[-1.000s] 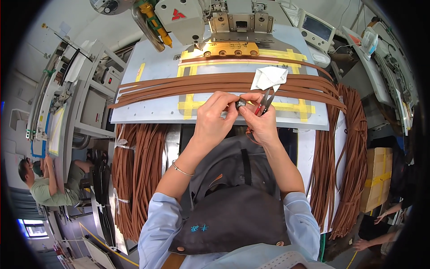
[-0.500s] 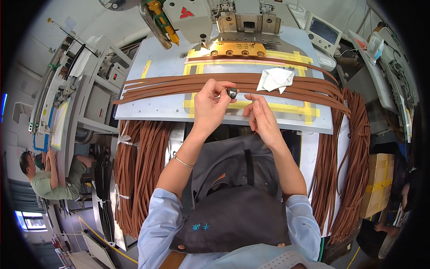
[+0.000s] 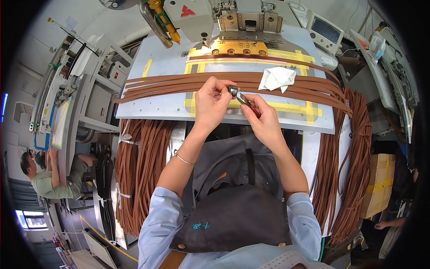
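Over the front of the work plate, my left hand (image 3: 210, 102) is closed on a small, dark, shiny metal bobbin case (image 3: 233, 90), pinched at the fingertips. My right hand (image 3: 264, 117) grips what look like small thread snips (image 3: 242, 99), with dark pointed blades and a bit of red by the palm. The blade tips point up and left, close beside the bobbin case; whether they touch it I cannot tell. Behind both hands, brown flat straps (image 3: 179, 82) lie across the plate. A folded white cloth (image 3: 277, 79) rests on them at the right.
An industrial sewing machine head (image 3: 190, 20) stands behind, with a brass-coloured clamp plate (image 3: 239, 48) under it. Yellow tape marks the work plate (image 3: 150, 105). Brown strap bundles (image 3: 143, 175) hang on both sides. A control screen (image 3: 324, 31) is back right; another person (image 3: 53, 177) sits at left.
My right hand has turned and lifted the snips, so their blades now show beside the bobbin case. My left hand keeps its hold almost in place.
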Motion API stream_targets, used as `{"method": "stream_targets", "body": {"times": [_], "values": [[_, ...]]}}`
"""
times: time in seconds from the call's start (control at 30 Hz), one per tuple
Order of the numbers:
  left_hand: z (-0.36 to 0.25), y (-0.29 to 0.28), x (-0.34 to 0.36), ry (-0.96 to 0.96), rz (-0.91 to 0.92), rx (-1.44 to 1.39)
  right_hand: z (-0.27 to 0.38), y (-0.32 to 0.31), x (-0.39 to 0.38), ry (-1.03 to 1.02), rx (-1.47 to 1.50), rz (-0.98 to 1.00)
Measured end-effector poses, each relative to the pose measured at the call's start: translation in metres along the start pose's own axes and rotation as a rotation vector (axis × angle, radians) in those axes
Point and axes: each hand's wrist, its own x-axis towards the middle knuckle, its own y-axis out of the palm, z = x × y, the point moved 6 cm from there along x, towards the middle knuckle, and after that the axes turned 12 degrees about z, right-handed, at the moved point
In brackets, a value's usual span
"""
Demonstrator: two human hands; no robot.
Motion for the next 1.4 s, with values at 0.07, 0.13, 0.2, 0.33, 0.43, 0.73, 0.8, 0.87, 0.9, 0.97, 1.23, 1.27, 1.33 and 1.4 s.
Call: {"method": "stream_targets", "body": {"times": [0.07,0.13,0.2,0.33,0.43,0.73,0.8,0.87,0.9,0.97,1.23,1.27,1.33,1.4], "values": [[0.000,0.000,0.000,0.002,-0.001,0.002,0.000,0.000,0.000,0.005,-0.030,0.001],[0.000,0.000,0.000,0.008,-0.001,0.013,-0.001,0.001,0.000,-0.014,0.024,-0.009],[0.000,0.000,-0.001,0.015,-0.003,0.020,0.002,0.000,0.000,-0.006,0.016,-0.007],[-0.004,0.003,-0.002,0.002,0.052,0.084,0.001,0.000,0.000,0.005,0.009,-0.007],[-0.006,0.004,-0.003,0.032,0.049,0.146,-0.001,-0.002,-0.001,0.009,-0.040,-0.012],[-0.020,0.011,-0.005,0.277,-0.037,0.429,-0.014,0.004,0.004,0.011,0.343,-0.014],[-0.019,0.011,-0.005,0.280,-0.038,0.429,-0.017,0.005,0.003,0.001,0.339,-0.029],[-0.017,0.011,-0.006,0.281,-0.040,0.430,-0.014,0.005,0.002,-0.008,0.337,-0.043],[-0.018,0.011,-0.006,0.308,-0.056,0.449,-0.003,0.003,-0.001,-0.007,0.131,-0.086],[-0.016,0.010,-0.007,0.335,-0.072,0.468,0.002,0.003,-0.001,-0.007,-0.073,-0.127],[-0.006,0.013,-0.005,0.446,-0.145,0.513,-0.027,0.014,0.004,0.238,0.836,0.085],[-0.003,0.015,-0.005,0.446,-0.144,0.512,-0.031,0.019,0.006,0.238,0.835,0.084],[0.009,0.013,0.000,0.314,-0.140,0.227,-0.020,0.006,0.009,-0.094,0.242,-0.199],[0.014,0.015,0.003,0.273,-0.125,0.149,-0.019,0.002,0.007,-0.089,0.075,-0.220]]}}
